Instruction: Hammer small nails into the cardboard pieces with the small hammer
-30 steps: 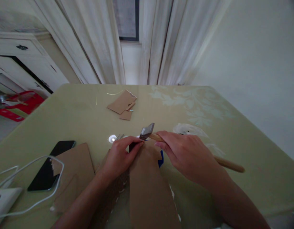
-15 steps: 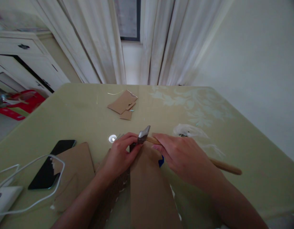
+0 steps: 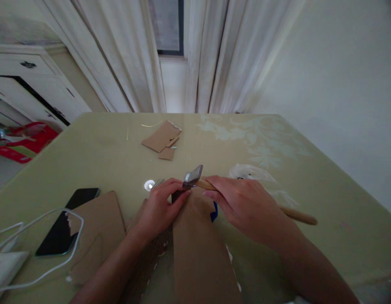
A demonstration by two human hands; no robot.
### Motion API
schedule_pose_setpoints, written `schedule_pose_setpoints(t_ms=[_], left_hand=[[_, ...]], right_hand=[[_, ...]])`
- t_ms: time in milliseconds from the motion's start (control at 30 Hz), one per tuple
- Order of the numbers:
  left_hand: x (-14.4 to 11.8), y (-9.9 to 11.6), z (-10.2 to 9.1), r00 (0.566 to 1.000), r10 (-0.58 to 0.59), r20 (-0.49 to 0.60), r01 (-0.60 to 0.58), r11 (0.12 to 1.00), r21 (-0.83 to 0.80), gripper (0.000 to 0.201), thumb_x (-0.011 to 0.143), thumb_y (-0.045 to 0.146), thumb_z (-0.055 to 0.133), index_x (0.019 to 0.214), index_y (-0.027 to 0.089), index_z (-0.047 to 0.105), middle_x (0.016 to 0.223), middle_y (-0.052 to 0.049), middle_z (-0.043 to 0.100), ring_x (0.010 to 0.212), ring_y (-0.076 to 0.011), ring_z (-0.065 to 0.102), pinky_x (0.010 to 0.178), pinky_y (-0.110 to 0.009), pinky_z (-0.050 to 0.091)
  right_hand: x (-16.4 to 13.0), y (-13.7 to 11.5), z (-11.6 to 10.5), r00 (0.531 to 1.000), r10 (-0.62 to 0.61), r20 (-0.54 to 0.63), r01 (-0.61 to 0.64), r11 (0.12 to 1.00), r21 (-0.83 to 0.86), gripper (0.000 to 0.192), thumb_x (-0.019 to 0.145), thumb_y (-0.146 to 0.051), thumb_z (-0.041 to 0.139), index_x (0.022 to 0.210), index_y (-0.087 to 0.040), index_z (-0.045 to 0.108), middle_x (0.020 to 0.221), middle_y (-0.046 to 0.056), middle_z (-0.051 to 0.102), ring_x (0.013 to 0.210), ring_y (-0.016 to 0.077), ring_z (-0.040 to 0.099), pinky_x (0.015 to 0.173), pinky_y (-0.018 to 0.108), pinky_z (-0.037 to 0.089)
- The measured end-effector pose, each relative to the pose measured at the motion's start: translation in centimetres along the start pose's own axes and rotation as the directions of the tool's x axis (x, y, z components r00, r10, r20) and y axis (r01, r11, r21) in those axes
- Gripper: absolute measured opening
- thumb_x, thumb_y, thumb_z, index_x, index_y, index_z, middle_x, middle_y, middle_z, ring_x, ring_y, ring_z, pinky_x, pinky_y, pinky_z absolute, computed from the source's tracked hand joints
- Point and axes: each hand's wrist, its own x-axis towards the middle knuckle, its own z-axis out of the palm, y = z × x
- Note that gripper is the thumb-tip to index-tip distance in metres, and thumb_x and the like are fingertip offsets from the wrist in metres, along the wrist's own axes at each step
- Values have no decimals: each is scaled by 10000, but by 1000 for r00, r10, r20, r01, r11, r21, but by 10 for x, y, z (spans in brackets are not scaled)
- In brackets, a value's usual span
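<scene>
My right hand grips a hammer by its wooden handle, close behind the grey metal head. The handle's end sticks out to the right past my wrist. The head hovers just above my left fingertips. My left hand pinches something small at the far edge of a long brown cardboard strip; what it holds is hidden by the fingers. A blue scrap shows under my right hand.
A green table carries more cardboard pieces at the back, another brown sheet at left, a black phone, a white cable and a small shiny disc with thin nails. Curtains and a white cabinet stand behind.
The hammer head dipped down to my left fingertips half a second ago and has now risen slightly again. My left hand has stayed in place on the cardboard.
</scene>
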Motion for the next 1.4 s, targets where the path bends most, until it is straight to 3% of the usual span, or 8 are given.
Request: schedule_pose_setpoints(t_ms=[300, 433, 567, 633, 867, 1100, 1300, 1400], left_hand=[[0, -1, 2, 1000, -21, -4, 21, 999, -28, 105, 1017, 231, 721, 934, 238, 785, 1014, -31, 801, 919, -197, 744, 836, -315, 564], [-1, -1, 1, 997, -74, 36, 74, 997, -13, 97, 1014, 332, 752, 1040, 247, 792, 1055, -35, 807, 954, -218, 738, 875, -342, 561], [-1, 4, -3, 974, -164, 156, 164, 986, 19, 411, 924, 482, 854, 1257, 255, 771, 1173, -53, 816, 1036, -276, 742, 926, -392, 569], [-1, 6, -4, 958, -207, 200, 204, 978, 34, 463, 927, 521, 840, 1304, 265, 760, 1179, -49, 821, 1029, -286, 750, 910, -394, 578], [0, 4, -2, 931, -297, 213, 303, 953, 6, 443, 909, 597, 819, 1194, 259, 789, 1040, -28, 837, 900, -282, 765, 764, -359, 580], [1, 7, -3, 922, -312, 228, 333, 941, -57, 467, 897, 575, 826, 1238, 259, 788, 1150, -33, 840, 1001, -293, 774, 849, -377, 593], [1, 6, -2, 927, -311, 210, 326, 945, -37, 384, 905, 563, 822, 1130, 254, 794, 917, 2, 802, 822, -246, 733, 727, -333, 559], [1, 6, -2, 925, -314, 215, 327, 945, -29, 412, 906, 576, 823, 1171, 262, 792, 1016, -10, 823, 901, -261, 753, 779, -346, 575]], right_hand=[[4, 4, 2, 999, 2, 51, -2, 1000, -4, 179, 1138, -259, 557, 1005, -211, 667, 881, 55, 773, 701, 220, 655, 656, 367, 224], [1, 9, -2, 998, 46, 31, -47, 999, 27, 227, 1161, -297, 528, 990, -212, 651, 853, 41, 749, 721, 215, 659, 668, 358, 237], [-2, 12, -7, 998, 24, 55, -25, 999, 30, 249, 1166, -331, 535, 986, -210, 658, 858, 46, 751, 718, 210, 651, 674, 359, 247], [-2, 13, -7, 999, 3, 49, -5, 999, 46, 255, 1166, -338, 538, 985, -210, 663, 862, 45, 752, 723, 209, 654, 679, 357, 262], [6, 11, 2, 997, 9, 80, -16, 996, 86, 265, 1176, -333, 513, 1024, -207, 689, 910, 54, 778, 766, 209, 683, 686, 347, 292], [7, 15, 1, 999, 23, 42, -28, 993, 114, 305, 1190, -384, 489, 1037, -201, 678, 905, 52, 767, 777, 209, 673, 703, 336, 299], [15, 16, 5, 988, -59, 141, 47, 995, 89, 281, 1181, -356, 543, 1027, -189, 708, 953, 64, 791, 804, 204, 692, 705, 342, 300], [16, 18, 2, 991, -39, 124, 23, 992, 125, 276, 1180, -343, 537, 1017, -192, 701, 924, 49, 782, 797, 199, 687, 711, 332, 307]])
